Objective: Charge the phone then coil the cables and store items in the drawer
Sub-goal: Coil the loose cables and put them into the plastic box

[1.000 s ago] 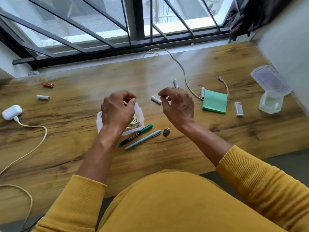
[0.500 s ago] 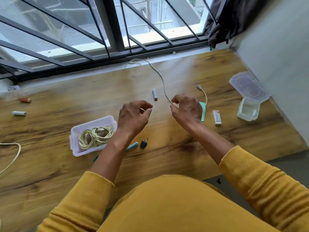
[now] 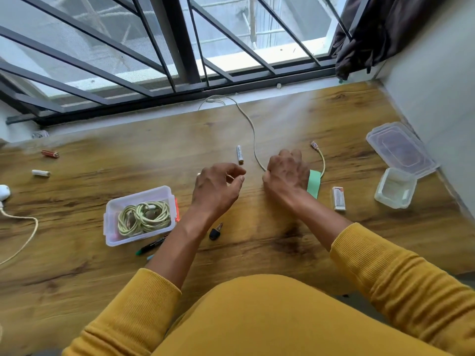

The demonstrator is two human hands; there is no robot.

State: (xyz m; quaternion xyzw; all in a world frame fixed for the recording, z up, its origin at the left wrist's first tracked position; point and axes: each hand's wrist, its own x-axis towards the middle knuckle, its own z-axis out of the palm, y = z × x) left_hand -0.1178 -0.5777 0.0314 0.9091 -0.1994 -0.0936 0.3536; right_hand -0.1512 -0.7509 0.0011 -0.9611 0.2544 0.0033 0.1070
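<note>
A pale braided cable [image 3: 248,122] runs from the window sill across the wooden desk to my right hand [image 3: 285,173], which grips it; its plug end [image 3: 314,145] curls out on the hand's far side. My left hand [image 3: 215,187] hovers just left of it, fingers loosely curled, holding nothing. A clear plastic box [image 3: 140,200] to the left holds coiled cables [image 3: 144,218]. A white charger [image 3: 3,192] with its cable [image 3: 28,235] lies at the far left edge.
Batteries [image 3: 239,154] [image 3: 40,172] [image 3: 50,153] lie scattered on the desk. A green pad [image 3: 314,183], small white box [image 3: 338,198], empty container [image 3: 394,187] and lid [image 3: 401,147] sit right. Pens [image 3: 151,246] and a black key [image 3: 215,232] lie by my left forearm.
The view has shifted right. My left hand left the box of coiled cables and moved right; my right hand came down onto the loose cable and took hold of it.
</note>
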